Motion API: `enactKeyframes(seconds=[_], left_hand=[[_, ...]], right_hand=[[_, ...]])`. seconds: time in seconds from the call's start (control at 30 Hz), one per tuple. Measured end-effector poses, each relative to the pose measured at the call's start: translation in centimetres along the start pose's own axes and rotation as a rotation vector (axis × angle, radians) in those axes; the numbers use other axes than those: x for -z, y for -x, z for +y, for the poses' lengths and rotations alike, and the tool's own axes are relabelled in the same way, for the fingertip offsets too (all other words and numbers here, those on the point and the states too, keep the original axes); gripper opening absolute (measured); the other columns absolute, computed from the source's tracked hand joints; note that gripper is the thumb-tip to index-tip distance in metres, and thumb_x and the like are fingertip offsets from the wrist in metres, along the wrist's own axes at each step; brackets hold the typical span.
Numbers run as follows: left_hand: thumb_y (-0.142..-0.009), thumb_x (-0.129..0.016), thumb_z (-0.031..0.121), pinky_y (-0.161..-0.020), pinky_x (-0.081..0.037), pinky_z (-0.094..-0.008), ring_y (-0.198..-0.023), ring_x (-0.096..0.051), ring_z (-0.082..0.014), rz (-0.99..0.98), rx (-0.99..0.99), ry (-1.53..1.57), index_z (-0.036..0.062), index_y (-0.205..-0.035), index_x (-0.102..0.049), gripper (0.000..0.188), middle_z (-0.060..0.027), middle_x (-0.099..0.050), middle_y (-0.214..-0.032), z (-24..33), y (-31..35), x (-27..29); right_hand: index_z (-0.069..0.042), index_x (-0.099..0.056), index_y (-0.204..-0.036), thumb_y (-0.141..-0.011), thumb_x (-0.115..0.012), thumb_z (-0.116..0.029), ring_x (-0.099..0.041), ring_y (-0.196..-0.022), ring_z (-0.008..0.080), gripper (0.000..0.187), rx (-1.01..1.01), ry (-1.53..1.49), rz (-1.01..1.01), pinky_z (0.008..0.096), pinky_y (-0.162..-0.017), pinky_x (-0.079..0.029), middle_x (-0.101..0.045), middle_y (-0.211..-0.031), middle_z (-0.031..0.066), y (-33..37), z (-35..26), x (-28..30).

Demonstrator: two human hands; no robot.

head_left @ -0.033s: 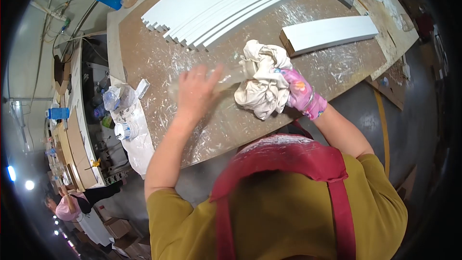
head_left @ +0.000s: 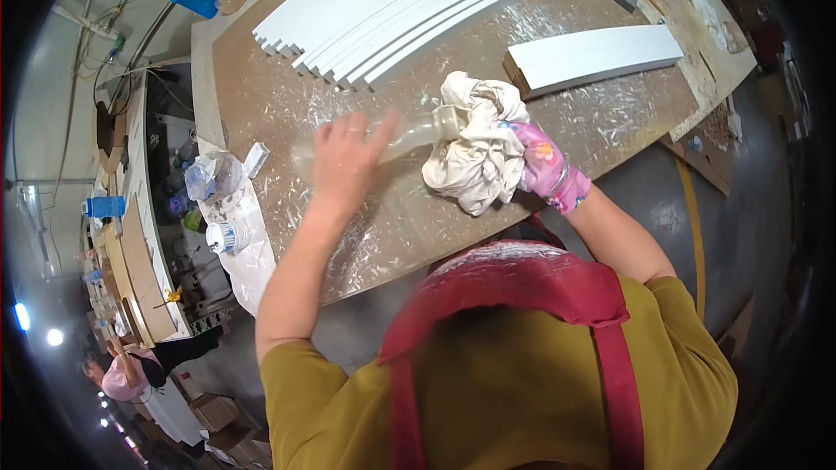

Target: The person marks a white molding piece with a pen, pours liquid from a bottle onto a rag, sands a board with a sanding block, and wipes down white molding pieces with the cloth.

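My bare left hand [head_left: 345, 165] is wrapped over a clear plastic bottle [head_left: 416, 132] that lies tipped on its side above the table, somewhat smeared by motion. The bottle's neck points right, up against a bunched cream cloth [head_left: 477, 152]. My right hand [head_left: 542, 165], in a pink flowered glove, grips this cloth from its right side; some of its fingertips are hidden in the folds. Whether any liquid is in the bottle, I cannot tell.
A fanned stack of curved white boards [head_left: 383, 13] lies at the far side of the paint-marked table [head_left: 383, 244]. Another white piece [head_left: 596, 61] rests at the right. A white tub [head_left: 225, 237] and crumpled plastic [head_left: 213, 176] stand left. Someone in pink [head_left: 128, 376] is farther off.
My left hand and the bottle have shifted slightly left, and more of the bottle's neck shows beside the cloth. My right hand and the cloth have hardly moved.
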State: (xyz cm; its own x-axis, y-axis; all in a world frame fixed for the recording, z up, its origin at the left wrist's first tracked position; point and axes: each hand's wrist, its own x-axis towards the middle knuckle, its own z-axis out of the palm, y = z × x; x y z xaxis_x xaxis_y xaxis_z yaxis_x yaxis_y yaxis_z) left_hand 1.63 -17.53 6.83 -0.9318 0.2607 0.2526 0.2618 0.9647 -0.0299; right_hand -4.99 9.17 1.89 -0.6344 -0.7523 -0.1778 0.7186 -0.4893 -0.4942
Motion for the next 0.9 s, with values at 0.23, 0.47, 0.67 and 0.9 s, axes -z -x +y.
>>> enactKeyframes(seconds=[0.23,0.47,0.67,0.9], left_hand=[[-0.059,-0.081,0.018,-0.085,-0.040,-0.0396,-0.100,-0.054,-0.0221,-0.041,-0.159,-0.253,0.0235,-0.130,-0.052,0.077,-0.0050,-0.054,-0.101,-0.8,-0.8,1.8],[-0.060,-0.079,0.014,-0.085,-0.040,-0.0395,-0.097,-0.054,-0.0210,-0.026,-0.101,-0.270,0.0232,-0.128,-0.052,0.073,-0.0043,-0.054,-0.099,-0.3,0.1,1.4],[-0.062,-0.077,0.015,-0.083,-0.041,-0.0396,-0.095,-0.054,-0.0211,0.005,-0.071,-0.230,0.0248,-0.128,-0.053,0.071,-0.0043,-0.054,-0.098,-0.3,2.0,0.2],[-0.062,-0.081,0.020,-0.085,-0.045,-0.0420,-0.099,-0.058,-0.0305,-0.047,0.178,0.062,0.0150,-0.129,-0.051,0.074,-0.0134,-0.058,-0.110,0.0,4.0,-0.3]], right_hand=[[0.004,-0.049,-0.126,-0.096,-0.045,-0.009,-0.061,-0.106,0.0297,0.033,-0.051,-0.302,0.023,0.0420,-0.094,-0.051,-0.059,-0.119,0.0192,-0.3,1.0,3.9],[0.007,-0.050,-0.123,-0.095,-0.047,-0.010,-0.061,-0.106,0.0305,0.033,-0.044,0.089,0.144,0.0434,-0.093,-0.052,-0.059,-0.118,0.0200,0.3,2.2,5.9],[0.006,-0.049,-0.125,-0.097,-0.044,-0.013,-0.061,-0.106,0.0296,0.034,-0.146,-0.252,0.098,0.0431,-0.094,-0.051,-0.059,-0.119,0.0191,-1.5,3.2,5.6],[0.005,-0.043,-0.132,-0.099,-0.035,-0.021,-0.056,-0.115,0.0323,0.042,-0.183,-0.197,-0.101,0.0447,-0.102,-0.044,-0.053,-0.129,0.0216,-3.7,7.1,5.7]])
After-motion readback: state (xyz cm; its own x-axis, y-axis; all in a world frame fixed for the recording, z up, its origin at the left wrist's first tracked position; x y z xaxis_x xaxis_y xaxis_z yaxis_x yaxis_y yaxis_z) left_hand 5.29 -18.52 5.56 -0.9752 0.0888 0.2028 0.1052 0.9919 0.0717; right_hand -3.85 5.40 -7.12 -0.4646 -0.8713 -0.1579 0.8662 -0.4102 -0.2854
